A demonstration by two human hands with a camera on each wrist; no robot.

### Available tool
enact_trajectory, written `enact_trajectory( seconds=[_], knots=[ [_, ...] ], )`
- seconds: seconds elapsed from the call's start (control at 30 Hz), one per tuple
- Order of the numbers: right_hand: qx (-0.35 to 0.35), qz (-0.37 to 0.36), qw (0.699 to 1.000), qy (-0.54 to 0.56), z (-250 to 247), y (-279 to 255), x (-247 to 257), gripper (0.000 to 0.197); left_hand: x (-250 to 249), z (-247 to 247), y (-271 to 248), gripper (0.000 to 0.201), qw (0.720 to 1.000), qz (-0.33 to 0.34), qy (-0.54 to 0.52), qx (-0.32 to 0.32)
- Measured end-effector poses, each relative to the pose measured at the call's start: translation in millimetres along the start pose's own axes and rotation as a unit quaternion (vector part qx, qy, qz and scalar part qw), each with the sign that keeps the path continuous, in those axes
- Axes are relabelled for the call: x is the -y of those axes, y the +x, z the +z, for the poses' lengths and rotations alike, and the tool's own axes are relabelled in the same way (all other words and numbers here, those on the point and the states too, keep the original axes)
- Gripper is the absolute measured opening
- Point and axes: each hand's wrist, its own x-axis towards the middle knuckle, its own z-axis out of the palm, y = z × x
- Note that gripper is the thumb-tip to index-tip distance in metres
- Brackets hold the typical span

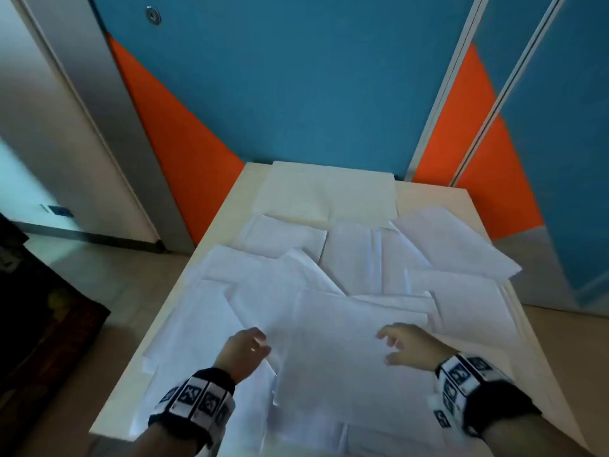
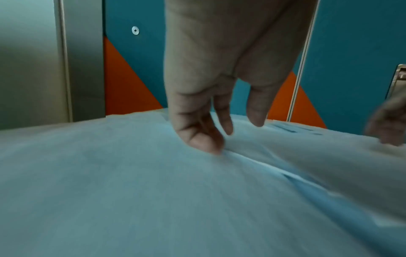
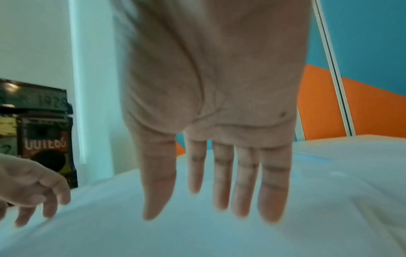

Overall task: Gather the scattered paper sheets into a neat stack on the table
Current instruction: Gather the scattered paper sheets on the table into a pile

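Several white paper sheets point(image 1: 346, 341) lie scattered and overlapping across the pale table point(image 1: 245, 183). My left hand point(image 1: 260, 341) is at the left edge of the large near sheet. In the left wrist view its fingers point(image 2: 206, 144) hang loosely and one fingertip touches a sheet's edge point(image 2: 263, 167). My right hand point(image 1: 389, 341) hovers just over the same near sheet, and its straight fingers point(image 3: 222, 182) are spread above the paper point(image 3: 219, 234). Neither hand holds anything.
A cream pad point(image 1: 326, 196) lies at the table's far end. One sheet point(image 1: 461, 245) juts over the right edge. Blue and orange wall panels point(image 1: 296, 94) stand close behind the table. A dark object point(image 1: 39, 308) sits on the floor at the left.
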Motion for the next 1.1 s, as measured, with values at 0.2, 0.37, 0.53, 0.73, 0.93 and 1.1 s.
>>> enact_trajectory(
  seconds=[0.2,0.37,0.53,0.73,0.93,1.1],
  knots=[
    [-0.094,0.060,0.992,-0.049,-1,42,13,0.092,-3,2,18,0.075,0.981,-0.128,-0.112,-0.097],
    [-0.073,0.112,0.981,-0.137,0,59,18,0.108,-1,0,40,0.085,0.930,-0.207,-0.269,-0.141],
    [-0.050,0.124,0.979,-0.154,-1,70,24,0.094,15,15,58,0.045,0.891,-0.211,-0.393,-0.090],
    [-0.096,0.096,0.991,0.022,-10,71,9,0.046,10,18,51,0.011,0.859,-0.174,-0.479,-0.050],
    [-0.165,0.049,0.953,0.251,-26,67,-2,0.021,-1,4,40,0.022,0.835,-0.102,-0.540,0.013],
    [-0.215,0.015,0.918,0.332,-45,59,10,0.017,-11,-7,40,0.031,0.818,-0.057,-0.570,0.051]
  ],
)
